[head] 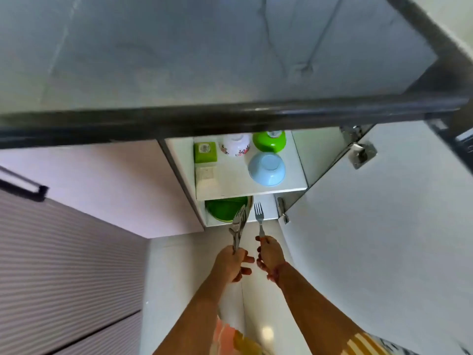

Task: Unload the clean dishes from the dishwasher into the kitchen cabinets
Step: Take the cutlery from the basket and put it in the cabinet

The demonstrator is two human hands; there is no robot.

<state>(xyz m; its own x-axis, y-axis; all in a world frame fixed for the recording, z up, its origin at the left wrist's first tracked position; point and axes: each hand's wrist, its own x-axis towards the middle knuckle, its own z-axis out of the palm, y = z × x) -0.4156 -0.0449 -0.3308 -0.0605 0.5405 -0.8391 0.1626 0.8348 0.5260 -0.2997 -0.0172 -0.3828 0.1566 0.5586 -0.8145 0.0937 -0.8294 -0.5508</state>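
Note:
I look down past the dark countertop edge [230, 116] into an open lower cabinet. My left hand [231, 262] grips a bunch of steel cutlery [238, 226], fork tines up, in front of the lower shelf. My right hand [270, 253] pinches a single fork [259, 215] by its handle, tines pointing at the cabinet. On the upper shelf [230, 180] sit upturned bowls: a blue one [266, 169], a green one [269, 141] and a white flowered one [236, 145], plus a green box [205, 151]. A green plate [225, 207] lies on the lower shelf.
The white cabinet door [371, 239] stands open at the right, with metal hinges [361, 153] showing. A pale closed door [102, 185] and ribbed drawer fronts [64, 265] are at the left. Pale floor tiles [174, 290] lie below my arms.

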